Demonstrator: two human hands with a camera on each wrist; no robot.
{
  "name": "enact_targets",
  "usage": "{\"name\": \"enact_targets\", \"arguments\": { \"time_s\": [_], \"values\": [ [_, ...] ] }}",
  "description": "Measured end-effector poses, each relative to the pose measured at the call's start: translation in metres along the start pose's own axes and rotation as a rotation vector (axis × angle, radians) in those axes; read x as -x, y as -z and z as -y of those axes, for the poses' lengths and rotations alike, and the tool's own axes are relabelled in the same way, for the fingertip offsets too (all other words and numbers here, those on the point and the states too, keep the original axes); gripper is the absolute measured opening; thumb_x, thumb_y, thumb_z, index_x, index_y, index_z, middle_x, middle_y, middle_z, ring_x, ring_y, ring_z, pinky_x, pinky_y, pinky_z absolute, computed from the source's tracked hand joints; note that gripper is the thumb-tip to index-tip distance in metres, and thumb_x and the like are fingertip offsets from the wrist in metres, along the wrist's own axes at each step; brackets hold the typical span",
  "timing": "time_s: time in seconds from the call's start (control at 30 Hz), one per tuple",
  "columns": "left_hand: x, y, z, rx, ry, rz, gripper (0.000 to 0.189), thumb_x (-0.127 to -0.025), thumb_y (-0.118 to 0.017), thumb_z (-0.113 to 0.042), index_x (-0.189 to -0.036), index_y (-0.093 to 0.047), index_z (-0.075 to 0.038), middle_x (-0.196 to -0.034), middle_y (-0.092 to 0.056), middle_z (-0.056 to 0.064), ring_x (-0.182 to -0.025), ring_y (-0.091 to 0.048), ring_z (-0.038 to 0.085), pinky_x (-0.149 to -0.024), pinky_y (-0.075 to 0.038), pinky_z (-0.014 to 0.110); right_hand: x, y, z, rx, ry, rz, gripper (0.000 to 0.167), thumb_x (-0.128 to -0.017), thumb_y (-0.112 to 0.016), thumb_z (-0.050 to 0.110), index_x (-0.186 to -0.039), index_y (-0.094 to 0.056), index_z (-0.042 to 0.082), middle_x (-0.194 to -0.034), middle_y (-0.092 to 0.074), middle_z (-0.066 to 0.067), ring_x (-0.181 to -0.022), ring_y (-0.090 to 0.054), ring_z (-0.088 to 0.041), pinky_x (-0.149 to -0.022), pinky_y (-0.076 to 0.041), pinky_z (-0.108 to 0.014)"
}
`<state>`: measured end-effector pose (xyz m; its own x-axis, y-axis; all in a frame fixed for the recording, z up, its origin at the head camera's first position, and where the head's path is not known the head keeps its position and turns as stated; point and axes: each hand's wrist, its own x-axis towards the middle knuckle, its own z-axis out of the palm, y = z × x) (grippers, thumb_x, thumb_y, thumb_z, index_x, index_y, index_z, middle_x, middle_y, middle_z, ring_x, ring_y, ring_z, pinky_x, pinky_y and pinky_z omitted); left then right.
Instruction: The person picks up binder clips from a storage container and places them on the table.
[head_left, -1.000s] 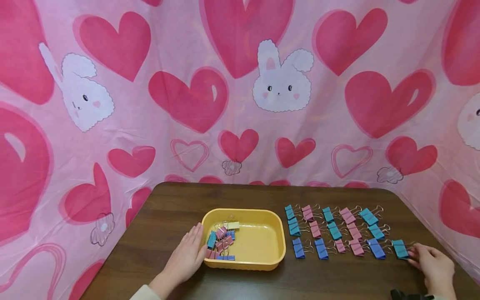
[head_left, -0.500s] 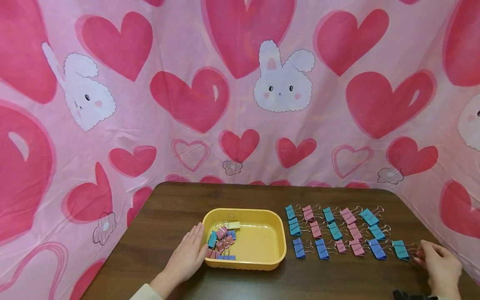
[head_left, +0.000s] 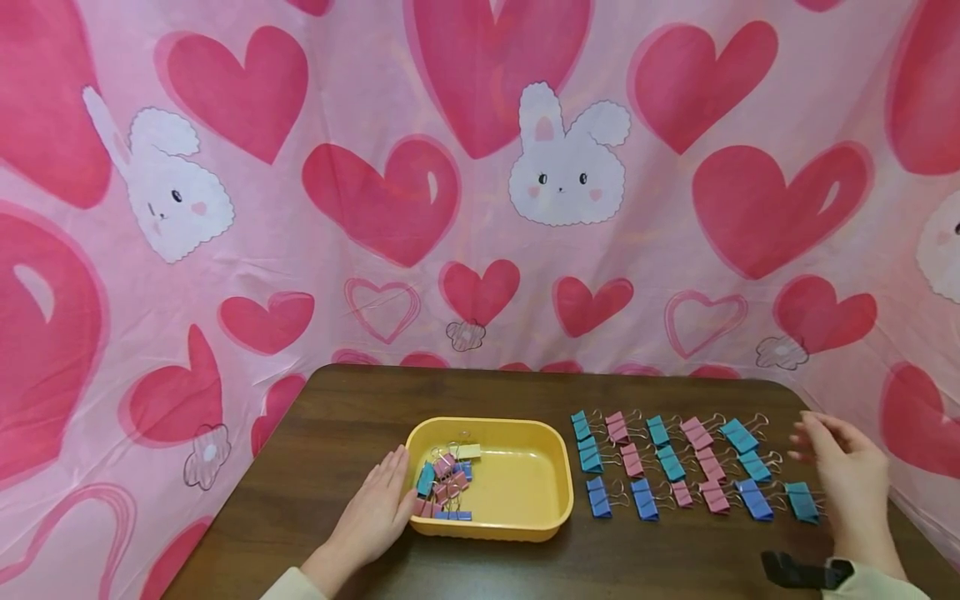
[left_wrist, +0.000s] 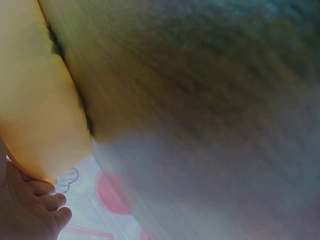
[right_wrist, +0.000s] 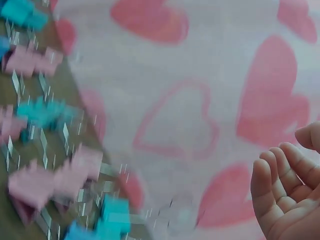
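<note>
My left hand [head_left: 375, 510] lies with straight fingers against the left side of a yellow plastic tray [head_left: 517, 530]. In the left wrist view its fingertips touch the tray's outer wall [left_wrist: 45, 115]. Several binder clips, pink, teal, blue and pale yellow, lie piled in the tray's left part, among them a pink clip [head_left: 452, 485]. Raised over the table's right side, my right hand [head_left: 853, 479] holds nothing; its fingers are loosely bent in the right wrist view. Just left of its wrist lies a teal binder clip [head_left: 802, 503], its wire handles partly hidden behind the hand.
Between tray and right hand, binder clips lie in three rows on the dark wooden table [head_left: 360, 400], including a blue clip [head_left: 753, 499] and a pink clip [head_left: 696, 432]. A pink heart-print cloth [head_left: 480, 208] hangs behind. A black strap [head_left: 806, 572] circles the right wrist.
My right hand has let go of the teal clip at the front row's right end, drawn off to the right, then risen toward the back. My left hand stays at the tray.
</note>
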<state>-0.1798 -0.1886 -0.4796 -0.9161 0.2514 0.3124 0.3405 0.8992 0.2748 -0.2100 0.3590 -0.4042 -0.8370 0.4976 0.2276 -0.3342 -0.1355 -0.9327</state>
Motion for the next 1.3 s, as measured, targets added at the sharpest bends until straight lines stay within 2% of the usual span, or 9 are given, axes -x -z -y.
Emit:
{"name": "enact_targets", "arguments": {
  "time_s": [0.3,0.73,0.83,0.97,1.2,1.3],
  "values": [
    [0.0,0.0,0.0,-0.005,0.002,0.008,0.059,-0.092,-0.052,-0.024,-0.136,-0.035,0.01,-0.141,-0.034,0.022,-0.129,-0.032,0.035,-0.104,-0.026,0.047,0.02,-0.064,0.017,0.075,0.104,0.156,0.011,-0.088,-0.062,0.013,-0.097,-0.067,0.009,-0.078,-0.066,0.004,-0.064,-0.061,-0.007,-0.053,-0.051,-0.017],
    [-0.001,0.004,-0.003,0.002,0.026,0.031,0.059,-0.093,-0.051,-0.025,-0.137,-0.034,0.009,-0.143,-0.032,0.021,-0.131,-0.03,0.034,-0.105,-0.024,0.046,0.044,-0.135,0.016,0.277,0.187,0.37,0.021,-0.092,-0.056,0.021,-0.105,-0.062,0.006,-0.086,-0.063,0.004,-0.073,-0.06,-0.011,-0.06,-0.052,-0.022],
    [-0.001,0.004,-0.003,0.003,0.03,0.031,0.058,-0.093,-0.051,-0.025,-0.137,-0.034,0.009,-0.143,-0.032,0.021,-0.13,-0.03,0.034,-0.105,-0.024,0.046,0.049,-0.151,0.012,0.313,0.204,0.403,0.027,-0.093,-0.056,0.021,-0.108,-0.059,0.0,-0.085,-0.062,0.004,-0.073,-0.061,-0.013,-0.061,-0.053,-0.025],
    [-0.001,0.004,-0.003,0.002,0.033,0.035,0.058,-0.093,-0.051,-0.025,-0.137,-0.034,0.009,-0.143,-0.032,0.021,-0.131,-0.029,0.034,-0.105,-0.024,0.047,0.059,-0.171,0.008,0.326,0.201,0.457,0.03,-0.092,-0.056,0.019,-0.11,-0.057,-0.005,-0.083,-0.062,0.001,-0.072,-0.061,-0.013,-0.062,-0.054,-0.029],
    [-0.001,0.003,-0.002,0.003,0.027,0.033,0.058,-0.093,-0.051,-0.025,-0.137,-0.034,0.008,-0.143,-0.032,0.021,-0.131,-0.029,0.034,-0.105,-0.024,0.047,0.074,-0.198,0.004,0.29,0.15,0.544,0.026,-0.09,-0.06,0.016,-0.108,-0.059,-0.003,-0.084,-0.059,-0.009,-0.071,-0.06,-0.018,-0.063,-0.055,-0.035],
    [0.0,0.002,-0.001,-0.004,0.017,0.025,0.058,-0.093,-0.051,-0.025,-0.137,-0.034,0.008,-0.143,-0.032,0.021,-0.13,-0.03,0.034,-0.105,-0.024,0.047,0.08,-0.208,0.002,0.297,0.141,0.579,0.024,-0.09,-0.06,0.015,-0.108,-0.06,-0.001,-0.084,-0.059,-0.01,-0.071,-0.06,-0.019,-0.062,-0.054,-0.034]
  ]
}}
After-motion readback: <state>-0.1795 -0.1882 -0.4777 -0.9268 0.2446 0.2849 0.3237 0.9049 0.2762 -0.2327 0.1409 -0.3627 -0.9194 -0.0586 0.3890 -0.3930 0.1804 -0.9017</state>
